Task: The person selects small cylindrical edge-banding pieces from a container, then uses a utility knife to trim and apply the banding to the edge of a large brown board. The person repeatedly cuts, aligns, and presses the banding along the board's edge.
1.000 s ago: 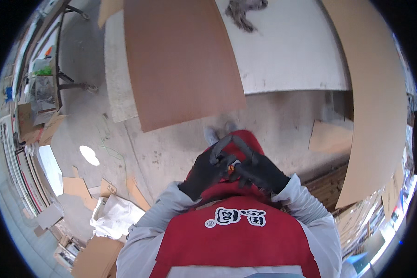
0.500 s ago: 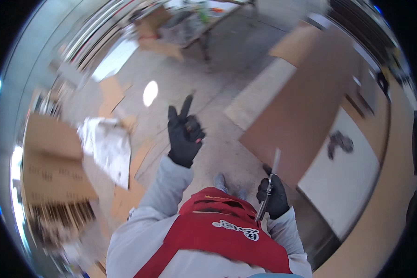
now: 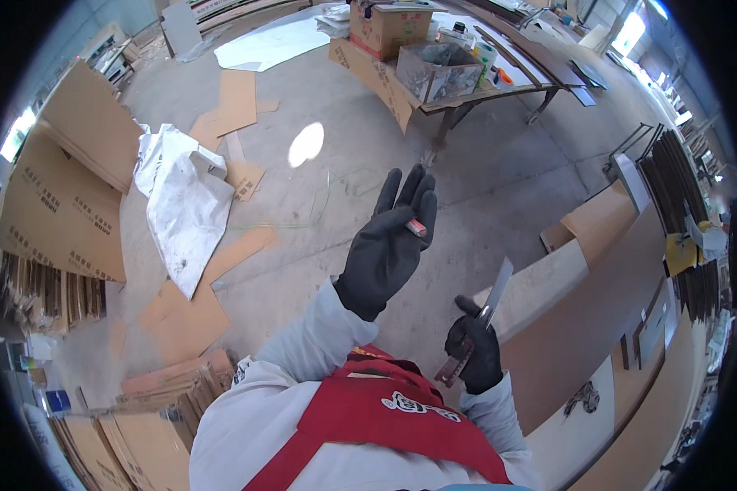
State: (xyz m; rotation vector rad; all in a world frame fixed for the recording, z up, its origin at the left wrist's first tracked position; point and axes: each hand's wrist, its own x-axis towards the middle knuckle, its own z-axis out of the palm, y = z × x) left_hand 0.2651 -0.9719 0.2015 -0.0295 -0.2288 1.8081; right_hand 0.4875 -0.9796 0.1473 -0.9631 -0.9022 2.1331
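My left hand (image 3: 385, 254), in a black glove, is raised in the middle with its fingers stretched away from me. Its thumb pins a small red stick-like piece (image 3: 417, 227), mostly covered, against the fingers. Lower and to the right, my right hand (image 3: 475, 353), also gloved in black, is wrapped round a flat metal tool. The straight silver blade (image 3: 497, 292) of that tool points up and away, and its other end sticks out below the fist. I cannot tell its exact kind. Both hands are in the air, over the floor and my red apron (image 3: 401, 413).
A brown panel (image 3: 577, 319) and a white board (image 3: 577, 434) lie to the right. Ahead stands a table with a cardboard box (image 3: 389, 33) and a clear bin (image 3: 438, 72). Cardboard pieces (image 3: 237, 102) and a white sheet (image 3: 188, 213) litter the floor. Cardboard stacks (image 3: 49, 290) stand left.
My view has swung right, bringing the far table more fully in. My left hand has turned and now has its fingers straightened together. The right hand keeps hold of the metal tool.
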